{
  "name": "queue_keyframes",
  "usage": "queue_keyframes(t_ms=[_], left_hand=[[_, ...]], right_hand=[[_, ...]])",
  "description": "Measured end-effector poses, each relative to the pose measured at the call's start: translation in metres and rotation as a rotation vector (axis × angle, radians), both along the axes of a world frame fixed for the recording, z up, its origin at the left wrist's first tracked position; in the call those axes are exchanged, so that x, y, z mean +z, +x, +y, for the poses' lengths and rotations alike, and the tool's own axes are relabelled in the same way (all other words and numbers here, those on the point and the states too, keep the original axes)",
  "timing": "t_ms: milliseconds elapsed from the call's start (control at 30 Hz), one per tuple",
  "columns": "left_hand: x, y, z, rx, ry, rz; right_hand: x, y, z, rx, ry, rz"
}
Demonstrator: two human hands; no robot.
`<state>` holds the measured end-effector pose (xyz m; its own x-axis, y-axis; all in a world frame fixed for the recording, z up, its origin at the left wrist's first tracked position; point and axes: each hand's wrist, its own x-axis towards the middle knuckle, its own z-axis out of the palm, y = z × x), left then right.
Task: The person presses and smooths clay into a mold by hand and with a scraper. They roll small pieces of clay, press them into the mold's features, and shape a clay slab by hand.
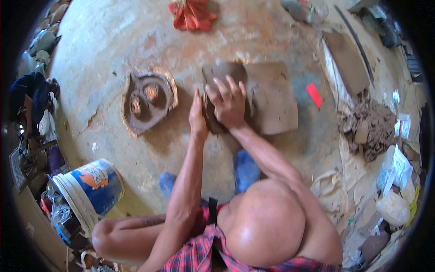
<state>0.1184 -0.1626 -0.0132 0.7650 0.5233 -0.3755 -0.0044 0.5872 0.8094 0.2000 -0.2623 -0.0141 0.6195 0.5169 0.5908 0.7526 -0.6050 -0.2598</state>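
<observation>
A brown clay slab (274,99) lies on the floor in front of me, flat on its right side and rising into a darker rounded bulge on its left. My left hand (198,116) rests on edge along the slab's left side, fingers straight and pointing away from me. Pressed onto the bulge with spread fingers is my right hand (228,103). What lies under the bulge is hidden. To the left sits a rounded mould (172,84) with a pale rim, lined with brown clay and showing two raised rings inside.
A blue and white bucket (102,188) lies tipped at left. On the right are a clay block (346,61), a heap of clay scraps (369,127) and a red strip (313,96). A red cloth (192,16) lies at the far side. Another person (34,97) is at far left.
</observation>
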Motion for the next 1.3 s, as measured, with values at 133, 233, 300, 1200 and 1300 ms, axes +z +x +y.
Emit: queue_keyframes(t_ms=[133,233,300,1200,1300], left_hand=[[-0.012,-0.008,-0.015,0.068,0.056,-0.008],[-0.023,-0.02,-0.035,0.078,0.004,-0.069],[-0.019,-0.032,-0.035,0.153,-0.052,-0.065],[-0.032,-0.026,-0.038,0.122,-0.129,-0.034],[-0.029,-0.027,-0.031,0.147,-0.117,0.018]], right_hand=[[0.003,0.005,-0.003,-0.019,0.027,-0.035],[0.007,0.001,-0.017,0.073,-0.034,-0.006],[0.033,-0.015,0.005,0.098,0.383,0.237],[-0.01,0.052,0.06,-0.217,0.419,0.494],[0.016,0.051,0.069,-0.245,0.519,0.622]])
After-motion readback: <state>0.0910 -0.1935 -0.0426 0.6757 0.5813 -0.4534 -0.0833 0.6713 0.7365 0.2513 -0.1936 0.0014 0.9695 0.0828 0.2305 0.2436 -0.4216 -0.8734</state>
